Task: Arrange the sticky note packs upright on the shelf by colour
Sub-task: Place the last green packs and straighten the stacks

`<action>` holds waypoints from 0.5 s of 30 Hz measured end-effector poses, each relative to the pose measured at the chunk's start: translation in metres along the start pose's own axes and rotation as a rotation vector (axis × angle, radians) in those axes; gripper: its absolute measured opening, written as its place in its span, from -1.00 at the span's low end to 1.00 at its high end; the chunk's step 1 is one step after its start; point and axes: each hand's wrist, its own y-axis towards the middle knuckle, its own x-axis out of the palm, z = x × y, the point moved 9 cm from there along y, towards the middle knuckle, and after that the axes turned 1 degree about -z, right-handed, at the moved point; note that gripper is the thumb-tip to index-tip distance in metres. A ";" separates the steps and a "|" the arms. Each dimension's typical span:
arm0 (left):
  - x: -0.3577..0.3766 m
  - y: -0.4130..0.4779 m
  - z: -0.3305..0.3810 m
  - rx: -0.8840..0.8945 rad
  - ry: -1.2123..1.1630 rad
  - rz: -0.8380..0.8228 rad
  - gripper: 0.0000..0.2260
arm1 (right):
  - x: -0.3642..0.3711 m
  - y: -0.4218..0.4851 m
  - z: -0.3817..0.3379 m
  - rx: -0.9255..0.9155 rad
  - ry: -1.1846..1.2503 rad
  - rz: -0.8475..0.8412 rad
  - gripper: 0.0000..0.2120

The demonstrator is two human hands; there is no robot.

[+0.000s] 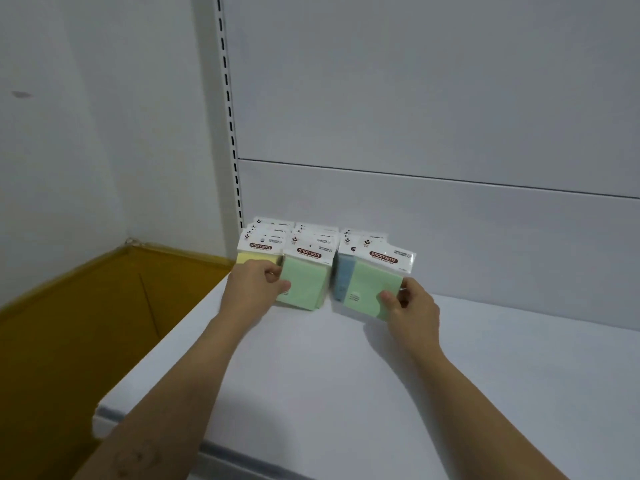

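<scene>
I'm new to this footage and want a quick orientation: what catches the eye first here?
The left hand pinches a green pack standing beside the yellow pack at the back left of the white shelf. The right hand holds a second green pack in front of the blue pack.

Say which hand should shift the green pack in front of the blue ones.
Right: the right hand pinches that stray green pack; the left hand grips the green row's front pack.

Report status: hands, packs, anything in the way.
Left hand grips middle-row green pack. Right hand pinches second green pack, held before the blue row. Nothing blocking on shelf.
</scene>
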 end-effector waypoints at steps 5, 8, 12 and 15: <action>0.013 -0.006 -0.010 0.010 -0.002 0.035 -0.82 | 0.013 -0.011 0.000 0.027 0.059 -0.010 -0.86; 0.013 -0.002 -0.013 0.016 0.050 0.044 -0.81 | 0.020 -0.017 -0.009 -0.010 0.041 -0.060 -0.84; 0.012 0.002 -0.013 0.022 0.178 0.063 -0.82 | 0.020 -0.016 -0.009 -0.031 -0.006 -0.063 -0.89; 0.010 0.000 -0.007 0.061 0.286 0.102 -0.87 | 0.019 -0.013 -0.007 -0.026 -0.028 -0.051 -0.91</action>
